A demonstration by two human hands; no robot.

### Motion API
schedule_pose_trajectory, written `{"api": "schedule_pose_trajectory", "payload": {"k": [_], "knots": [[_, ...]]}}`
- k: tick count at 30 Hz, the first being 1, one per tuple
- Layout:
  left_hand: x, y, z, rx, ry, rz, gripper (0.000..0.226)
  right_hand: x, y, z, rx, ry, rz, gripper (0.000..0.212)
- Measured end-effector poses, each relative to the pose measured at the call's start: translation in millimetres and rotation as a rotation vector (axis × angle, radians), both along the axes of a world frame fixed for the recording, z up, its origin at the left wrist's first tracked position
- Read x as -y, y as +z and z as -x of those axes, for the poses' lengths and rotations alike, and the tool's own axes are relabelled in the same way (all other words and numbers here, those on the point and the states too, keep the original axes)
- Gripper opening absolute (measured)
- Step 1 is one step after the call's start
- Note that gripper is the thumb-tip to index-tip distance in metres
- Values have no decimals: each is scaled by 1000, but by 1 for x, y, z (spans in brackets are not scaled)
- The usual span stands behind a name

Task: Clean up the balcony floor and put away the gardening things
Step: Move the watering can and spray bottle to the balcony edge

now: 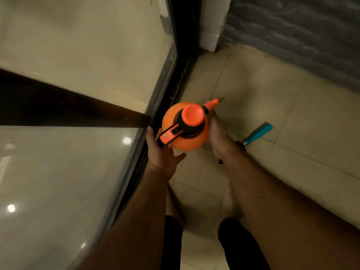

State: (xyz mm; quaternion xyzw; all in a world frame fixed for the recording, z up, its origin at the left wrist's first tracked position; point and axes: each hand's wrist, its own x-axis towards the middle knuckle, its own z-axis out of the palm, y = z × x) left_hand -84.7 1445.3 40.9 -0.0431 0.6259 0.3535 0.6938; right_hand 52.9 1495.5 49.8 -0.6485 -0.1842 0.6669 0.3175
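A sliding glass door (81,78) with a dark frame fills the left side, its pane reflecting a glossy floor and small lights. Just right of its track, the left hand (162,154) is below and to the left of a round orange plastic pressure sprayer bottle (185,131) with a black collar and orange pump cap; its fingers lie fairly straight and spread, touching the sprayer's orange trigger handle and underside rather than wrapping it. The bottle sits between both hands, above the beige tiled balcony floor (282,117), nozzle pointing up and right. The right hand (219,133) presses against the bottle's right side; how its fingers curl behind the bottle cannot be told. Further right, a hand tool with a teal handle (257,133) lies on the tiles near the right forearm. A grey textured wall (302,36) borders the floor.
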Motion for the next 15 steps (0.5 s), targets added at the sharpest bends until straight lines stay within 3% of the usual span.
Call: {"api": "schedule_pose_trajectory", "payload": {"k": [2, 5, 7, 11, 14, 15], "knots": [[-11, 27, -9, -33, -80, -32, 86, -4, 31, -17, 42, -36, 10, 35], [-38, 90, -28, -9, -269, -129, 116, -10, 103, -41, 39, -69, 28, 44], [-54, 138, -43, -54, -395, -185, 122, -13, 155, -60, -1, -125, 74, 51], [-69, 166, -59, -251, -633, -388, 94, -17, 270, -96, 67, -178, 170, 70], [-89, 328, -90, -510, -797, -736, 53, -16, 386, -118, 127, -172, 153, 79], [-90, 400, -108, -542, -835, -809, 50, -14, 429, -128, 144, -163, 140, 80]]}}
